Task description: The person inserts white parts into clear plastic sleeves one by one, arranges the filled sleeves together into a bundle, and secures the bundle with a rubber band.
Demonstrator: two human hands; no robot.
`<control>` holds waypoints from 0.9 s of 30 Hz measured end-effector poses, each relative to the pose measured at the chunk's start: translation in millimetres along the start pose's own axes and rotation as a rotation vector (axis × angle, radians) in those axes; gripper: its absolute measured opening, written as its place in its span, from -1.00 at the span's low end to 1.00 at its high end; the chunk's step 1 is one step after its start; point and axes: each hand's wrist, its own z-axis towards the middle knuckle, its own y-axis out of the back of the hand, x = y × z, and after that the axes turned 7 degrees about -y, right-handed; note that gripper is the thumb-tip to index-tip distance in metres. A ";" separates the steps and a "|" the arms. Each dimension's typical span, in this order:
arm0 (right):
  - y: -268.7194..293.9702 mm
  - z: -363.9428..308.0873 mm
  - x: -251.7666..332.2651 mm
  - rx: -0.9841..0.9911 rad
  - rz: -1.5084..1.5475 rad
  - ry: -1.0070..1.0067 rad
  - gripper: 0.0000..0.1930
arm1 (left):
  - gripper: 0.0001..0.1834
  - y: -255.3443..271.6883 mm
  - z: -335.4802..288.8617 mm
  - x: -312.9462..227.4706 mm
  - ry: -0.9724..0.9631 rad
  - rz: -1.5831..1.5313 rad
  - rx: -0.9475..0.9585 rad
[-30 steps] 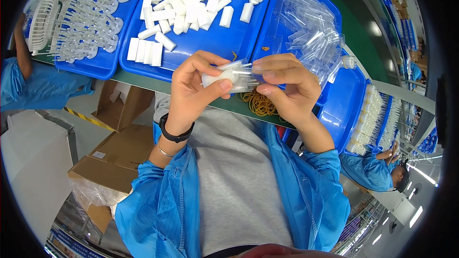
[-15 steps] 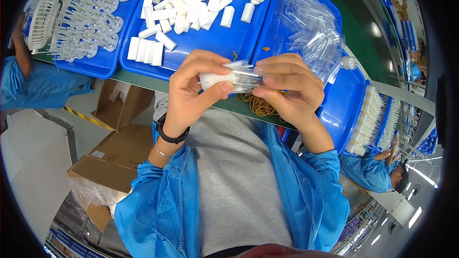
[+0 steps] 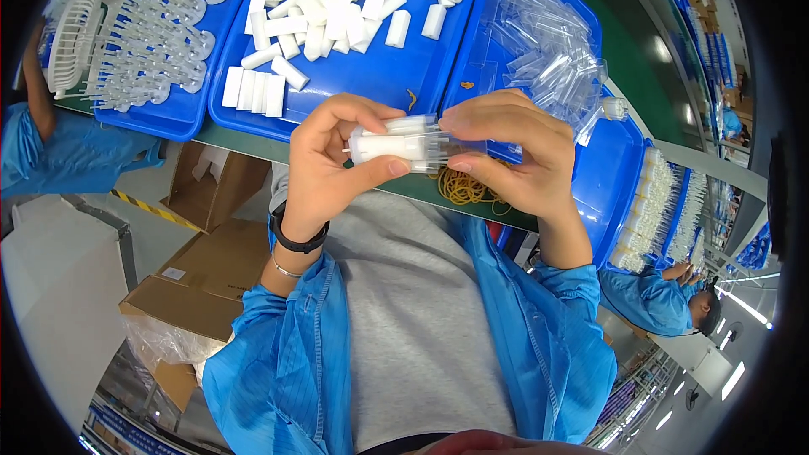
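My left hand (image 3: 318, 160) pinches a bundle of white foam blocks (image 3: 396, 148) with thin clear prongs around them, held level above the table's near edge. From the bundle's right end, clear plastic (image 3: 459, 149) reaches in between the fingers of my right hand (image 3: 531, 141). The right fingertips curl over its top edge, and the thumb presses from below. Whether this plastic is a sleeve or several separate strips cannot be made out.
Ahead, a blue tray (image 3: 337, 88) holds many white foam blocks. Left of it, another tray (image 3: 173, 122) has clear pronged parts. Clear plastic pieces (image 3: 548, 50) fill a right-hand tray. Yellow rubber bands (image 3: 463, 188) lie beneath my right hand. Cardboard boxes (image 3: 202, 265) stand lower left.
The bundle has shifted slightly left and turned, showing more white foam. My right hand's fingers have spread wider around the clear plastic end.
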 end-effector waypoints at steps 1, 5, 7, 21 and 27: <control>0.1 0.7 2.5 0.009 -0.005 -0.061 -0.77 | -0.64 -0.3 0.0 -0.4 -0.006 -0.016 -0.021; -0.8 3.4 3.6 0.027 -0.107 -0.029 -0.74 | -0.63 -1.4 -1.9 1.2 -0.044 0.052 -0.026; -2.5 3.4 0.7 0.021 -0.156 -0.016 -0.71 | -0.67 -1.0 -3.7 0.8 0.023 -0.041 -0.071; -1.9 2.6 -4.1 -0.142 -0.121 0.035 -0.64 | -0.51 -2.7 -4.6 3.8 0.134 -0.482 -0.157; -19.1 0.2 -1.9 -0.096 -0.091 0.048 -0.46 | -0.53 -2.3 -7.6 7.7 0.124 -0.481 -0.123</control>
